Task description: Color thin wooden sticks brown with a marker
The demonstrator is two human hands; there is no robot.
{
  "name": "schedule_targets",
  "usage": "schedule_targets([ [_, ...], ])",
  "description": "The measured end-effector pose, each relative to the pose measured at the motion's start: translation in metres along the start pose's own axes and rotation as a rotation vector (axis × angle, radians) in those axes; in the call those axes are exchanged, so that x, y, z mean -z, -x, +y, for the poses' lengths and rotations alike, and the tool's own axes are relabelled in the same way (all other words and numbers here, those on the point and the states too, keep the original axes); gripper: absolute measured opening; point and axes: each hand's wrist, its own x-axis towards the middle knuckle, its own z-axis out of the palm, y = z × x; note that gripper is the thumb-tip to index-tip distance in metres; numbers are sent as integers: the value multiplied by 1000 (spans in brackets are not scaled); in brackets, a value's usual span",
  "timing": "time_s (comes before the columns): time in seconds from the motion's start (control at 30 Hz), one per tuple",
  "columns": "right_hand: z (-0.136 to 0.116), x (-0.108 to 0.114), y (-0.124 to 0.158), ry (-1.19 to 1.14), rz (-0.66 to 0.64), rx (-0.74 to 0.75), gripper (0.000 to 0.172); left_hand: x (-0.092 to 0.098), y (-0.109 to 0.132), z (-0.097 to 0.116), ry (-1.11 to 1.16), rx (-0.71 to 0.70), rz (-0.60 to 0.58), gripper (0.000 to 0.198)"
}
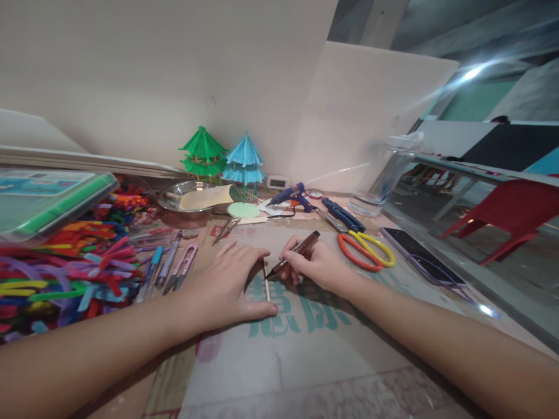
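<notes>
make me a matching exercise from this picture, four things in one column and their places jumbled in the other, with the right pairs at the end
1. slim brown marker pen
2. thin pale stick
3. scissors with orange and yellow loop handles
4. bright green tiered model

A. between the right forearm and the dark-screened phone
B. beside the light blue tiered model
C. in the right hand
D. between thumb and finger of the left hand

Pairs: 1-C, 2-D, 3-A, 4-B
</notes>
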Motion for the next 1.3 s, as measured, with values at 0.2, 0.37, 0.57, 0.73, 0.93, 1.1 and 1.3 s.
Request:
schedule_targets([
  [0.2,2,0,-1,-5,5,30,19,0,0,0,-11,-2,-1,69],
  [0.37,1,-2,-2,-25,75,51,21,1,0,0,-55,-5,12,73],
  [0.57,0,0,-2,-10,56,7,19,0,1,-1,-58,-23,16,70],
  [0.73,0,0,-1,-14,11,-12,19,1,0,-1,-82,-35,12,72],
  [0.93,0,-1,-1,-24,42,17,20,0,1,-1,-86,-34,13,72],
  [1.1,1,1,-1,-15,-20,6,23,-1,0,-2,-67,-39,19,70],
  [1.3,0,0,-1,-20,12,12,22,-1,1,-2,-72,-34,27,70],
])
